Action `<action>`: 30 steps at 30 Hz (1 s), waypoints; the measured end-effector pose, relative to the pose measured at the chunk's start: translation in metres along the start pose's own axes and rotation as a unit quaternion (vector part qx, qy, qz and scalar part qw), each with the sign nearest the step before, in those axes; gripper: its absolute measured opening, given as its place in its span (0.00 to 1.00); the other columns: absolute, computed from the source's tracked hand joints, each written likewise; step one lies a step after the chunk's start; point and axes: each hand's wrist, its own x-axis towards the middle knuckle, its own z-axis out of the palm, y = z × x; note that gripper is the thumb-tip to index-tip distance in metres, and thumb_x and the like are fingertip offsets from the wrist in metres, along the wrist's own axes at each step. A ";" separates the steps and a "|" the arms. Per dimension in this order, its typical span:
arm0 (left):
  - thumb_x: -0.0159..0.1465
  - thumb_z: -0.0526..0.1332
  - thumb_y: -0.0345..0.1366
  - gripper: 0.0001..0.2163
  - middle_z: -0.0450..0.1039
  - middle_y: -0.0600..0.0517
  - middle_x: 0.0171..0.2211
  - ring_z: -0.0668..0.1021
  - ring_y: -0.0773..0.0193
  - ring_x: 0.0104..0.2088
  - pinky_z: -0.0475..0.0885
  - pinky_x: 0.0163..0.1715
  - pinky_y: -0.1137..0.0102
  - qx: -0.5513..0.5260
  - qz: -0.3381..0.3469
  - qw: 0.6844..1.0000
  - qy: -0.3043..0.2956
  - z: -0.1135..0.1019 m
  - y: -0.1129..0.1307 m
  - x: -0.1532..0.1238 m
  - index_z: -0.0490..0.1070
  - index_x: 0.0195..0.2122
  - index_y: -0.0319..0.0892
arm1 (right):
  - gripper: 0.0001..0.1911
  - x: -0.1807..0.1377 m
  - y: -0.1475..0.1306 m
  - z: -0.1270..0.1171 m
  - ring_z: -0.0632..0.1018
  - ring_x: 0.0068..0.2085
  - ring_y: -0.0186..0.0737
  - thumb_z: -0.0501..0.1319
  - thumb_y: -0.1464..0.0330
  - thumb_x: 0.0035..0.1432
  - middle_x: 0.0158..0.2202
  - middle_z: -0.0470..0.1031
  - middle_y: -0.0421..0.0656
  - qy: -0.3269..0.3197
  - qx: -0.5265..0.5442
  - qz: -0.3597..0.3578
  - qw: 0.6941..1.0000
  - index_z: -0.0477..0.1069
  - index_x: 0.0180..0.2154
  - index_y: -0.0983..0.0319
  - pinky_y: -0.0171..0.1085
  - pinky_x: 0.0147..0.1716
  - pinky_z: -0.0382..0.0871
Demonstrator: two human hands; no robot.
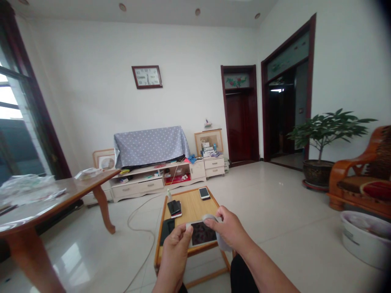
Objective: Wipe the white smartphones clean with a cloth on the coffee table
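My left hand [175, 246] grips the left end of a white-framed phone [201, 234] held above a small wooden table [191, 207]. My right hand [227, 228] is closed on a grey cloth [221, 240], pressed at the phone's upper right corner. On the table lie a stack of dark phones [174, 208], a white phone [204, 193] at the far end, and a black phone [167, 230] near its left edge.
A larger wooden table [45, 203] with plastic wrapping stands at left. A TV cabinet [159, 179] with a covered screen lines the far wall. A potted plant [320, 138], a wooden armchair [363, 175] and a white basin [365, 238] stand at right. A cable [143, 228] crosses the floor.
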 end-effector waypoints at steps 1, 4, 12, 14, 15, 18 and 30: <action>0.62 0.62 0.52 0.20 0.80 0.51 0.39 0.79 0.60 0.38 0.73 0.41 0.69 0.004 -0.001 1.000 0.007 -0.001 0.000 0.000 0.77 0.46 0.42 | 0.18 0.000 0.000 0.000 0.66 0.29 0.35 0.67 0.54 0.50 0.25 0.65 0.33 -0.004 0.009 -0.007 1.000 0.64 0.28 0.59 0.33 0.30 0.58; 0.61 0.62 0.53 0.22 0.80 0.51 0.36 0.79 0.61 0.35 0.73 0.38 0.70 0.009 -0.007 0.999 0.030 -0.004 0.002 -0.001 0.77 0.46 0.41 | 0.13 -0.003 -0.004 -0.003 0.69 0.32 0.35 0.64 0.57 0.55 0.29 0.70 0.35 -0.073 0.071 -0.028 0.994 0.67 0.32 0.59 0.32 0.32 0.60; 0.62 0.62 0.53 0.22 0.80 0.49 0.40 0.80 0.58 0.41 0.74 0.44 0.67 -0.007 0.007 1.000 -0.002 -0.004 0.001 -0.002 0.77 0.46 0.40 | 0.20 -0.011 -0.010 0.005 0.72 0.31 0.38 0.70 0.52 0.47 0.29 0.75 0.37 -0.069 -0.053 0.022 0.996 0.70 0.32 0.59 0.33 0.29 0.56; 0.62 0.62 0.52 0.21 0.80 0.49 0.40 0.79 0.57 0.41 0.73 0.46 0.66 -0.024 0.003 1.000 -0.001 -0.005 -0.003 -0.001 0.77 0.47 0.40 | 0.18 -0.011 -0.010 0.007 0.73 0.32 0.39 0.67 0.51 0.51 0.29 0.76 0.38 -0.072 -0.041 0.021 0.996 0.71 0.33 0.59 0.33 0.31 0.58; 0.62 0.62 0.52 0.21 0.80 0.49 0.40 0.79 0.57 0.41 0.73 0.45 0.66 -0.025 0.001 1.000 0.006 -0.006 -0.005 -0.001 0.77 0.47 0.41 | 0.18 -0.012 -0.009 0.007 0.74 0.33 0.39 0.67 0.52 0.51 0.31 0.77 0.38 -0.079 -0.039 0.018 0.996 0.72 0.34 0.59 0.33 0.32 0.59; 0.62 0.62 0.52 0.20 0.80 0.49 0.39 0.79 0.57 0.41 0.72 0.44 0.67 -0.004 -0.001 1.000 0.021 -0.010 -0.012 0.001 0.77 0.46 0.41 | 0.22 -0.014 -0.010 0.008 0.76 0.39 0.42 0.71 0.57 0.46 0.39 0.79 0.40 -0.101 -0.072 -0.005 0.992 0.73 0.42 0.58 0.34 0.36 0.62; 0.60 0.63 0.53 0.20 0.80 0.50 0.39 0.79 0.56 0.42 0.71 0.45 0.67 -0.015 -0.010 0.999 0.028 -0.015 -0.016 0.000 0.78 0.43 0.42 | 0.20 -0.015 -0.005 0.021 0.77 0.38 0.42 0.69 0.58 0.50 0.38 0.79 0.40 -0.139 0.026 0.007 0.990 0.72 0.43 0.59 0.36 0.38 0.67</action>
